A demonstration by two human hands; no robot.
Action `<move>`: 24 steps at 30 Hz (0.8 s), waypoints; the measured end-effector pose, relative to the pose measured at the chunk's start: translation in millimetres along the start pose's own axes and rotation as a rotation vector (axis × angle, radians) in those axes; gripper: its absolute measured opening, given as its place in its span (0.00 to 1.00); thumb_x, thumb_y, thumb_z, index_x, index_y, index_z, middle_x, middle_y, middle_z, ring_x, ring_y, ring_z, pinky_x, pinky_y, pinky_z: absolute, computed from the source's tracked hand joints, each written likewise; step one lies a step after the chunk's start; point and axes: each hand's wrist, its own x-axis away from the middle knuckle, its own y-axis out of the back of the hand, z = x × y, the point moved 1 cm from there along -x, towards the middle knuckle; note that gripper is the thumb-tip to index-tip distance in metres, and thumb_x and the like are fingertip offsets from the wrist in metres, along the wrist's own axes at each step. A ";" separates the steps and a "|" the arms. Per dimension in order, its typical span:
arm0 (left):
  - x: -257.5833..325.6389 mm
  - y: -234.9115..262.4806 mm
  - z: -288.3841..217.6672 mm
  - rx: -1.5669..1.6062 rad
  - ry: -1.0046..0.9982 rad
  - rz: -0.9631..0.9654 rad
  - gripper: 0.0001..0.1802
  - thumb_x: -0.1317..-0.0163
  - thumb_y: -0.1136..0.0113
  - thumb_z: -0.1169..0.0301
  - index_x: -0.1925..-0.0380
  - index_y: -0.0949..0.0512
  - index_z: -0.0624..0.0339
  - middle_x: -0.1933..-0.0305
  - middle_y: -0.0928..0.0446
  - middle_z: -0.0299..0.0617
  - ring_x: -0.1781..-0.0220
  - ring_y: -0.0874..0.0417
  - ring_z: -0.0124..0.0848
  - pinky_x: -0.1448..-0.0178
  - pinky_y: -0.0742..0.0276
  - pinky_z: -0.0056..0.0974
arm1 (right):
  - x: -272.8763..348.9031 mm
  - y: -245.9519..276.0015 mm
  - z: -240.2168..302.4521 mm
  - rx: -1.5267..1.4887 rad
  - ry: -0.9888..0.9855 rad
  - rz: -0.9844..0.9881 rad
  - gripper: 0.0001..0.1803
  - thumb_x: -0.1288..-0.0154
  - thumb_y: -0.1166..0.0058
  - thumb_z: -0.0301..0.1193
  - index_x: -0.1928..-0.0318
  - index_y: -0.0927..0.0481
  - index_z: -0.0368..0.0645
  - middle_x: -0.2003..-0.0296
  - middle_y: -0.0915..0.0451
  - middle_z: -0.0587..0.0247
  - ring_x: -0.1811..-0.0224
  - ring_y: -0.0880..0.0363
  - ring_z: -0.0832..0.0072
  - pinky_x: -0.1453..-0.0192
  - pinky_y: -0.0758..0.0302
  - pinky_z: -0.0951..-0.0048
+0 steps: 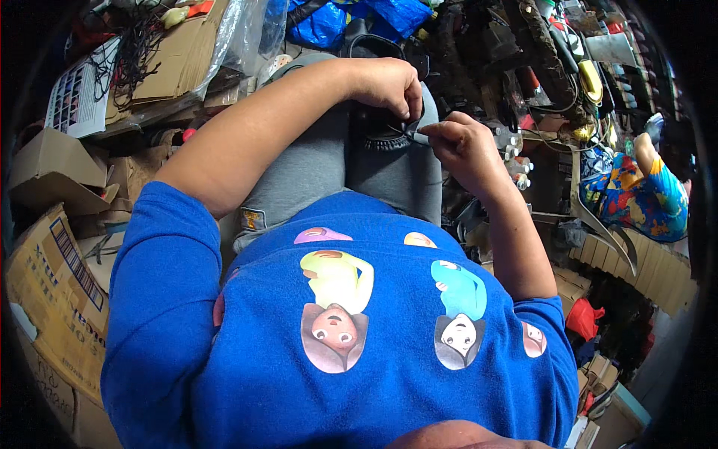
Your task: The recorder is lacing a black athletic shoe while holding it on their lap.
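A black shoe (383, 141) with a ridged sole edge rests across my grey-trousered thighs, its upper part largely covered by my hands. My left hand (393, 88) bends over it from above, fingertips pinched together; whatever they grip is too small to make out. From the right, my right hand (465, 146) closes around a slim tool with a pale handle (421, 138), pointed at the shoe. The tool's tip is lost against the black material. Just beyond my knees sits another black, shoe-like item (374, 46).
Cardboard boxes (56, 277) crowd the left side. Dark cords (138, 67) lie on flattened cardboard at upper left. Blue plastic sheeting (321, 26) is ahead. Small bottles (517, 165) and tools fill the right. A person in colourful clothing (647, 198) is at far right.
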 end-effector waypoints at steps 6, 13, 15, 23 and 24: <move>-1.2 1.7 -0.2 -0.025 -0.061 0.024 0.12 0.55 0.35 0.72 0.67 0.15 0.54 0.66 0.28 0.40 0.59 0.26 0.34 0.52 0.29 0.34 | -1.0 4.0 -11.3 -0.141 -0.084 0.081 0.16 0.51 0.42 0.20 0.59 0.16 0.46 0.71 0.27 0.59 0.70 0.23 0.67 0.64 0.26 0.69; 0.9 2.9 -1.8 -0.010 -0.034 0.035 0.11 0.53 0.37 0.73 0.66 0.15 0.54 0.67 0.29 0.38 0.58 0.26 0.32 0.51 0.30 0.33 | -6.1 5.2 -6.6 -0.042 0.005 0.070 0.15 0.51 0.42 0.20 0.60 0.16 0.46 0.71 0.25 0.58 0.69 0.22 0.66 0.64 0.25 0.69; 0.6 3.8 -2.0 -0.006 -0.029 0.038 0.11 0.53 0.37 0.73 0.66 0.15 0.54 0.67 0.29 0.38 0.58 0.27 0.32 0.51 0.30 0.33 | -7.1 5.9 -8.1 -0.057 0.047 0.082 0.15 0.51 0.42 0.20 0.61 0.16 0.45 0.71 0.24 0.57 0.68 0.21 0.64 0.64 0.24 0.68; 1.4 3.4 -2.9 0.039 -0.038 0.001 0.11 0.52 0.37 0.74 0.66 0.15 0.56 0.66 0.29 0.39 0.58 0.26 0.31 0.51 0.30 0.32 | 0.2 2.7 2.8 0.152 0.121 -0.026 0.12 0.50 0.45 0.24 0.64 0.15 0.47 0.74 0.22 0.56 0.70 0.21 0.57 0.63 0.24 0.61; 0.9 3.2 -2.7 0.040 -0.039 0.001 0.11 0.52 0.37 0.74 0.66 0.15 0.56 0.66 0.29 0.39 0.58 0.26 0.31 0.51 0.30 0.32 | 4.4 0.2 3.6 0.148 0.093 -0.067 0.12 0.50 0.45 0.24 0.64 0.15 0.47 0.74 0.22 0.56 0.70 0.21 0.57 0.63 0.24 0.61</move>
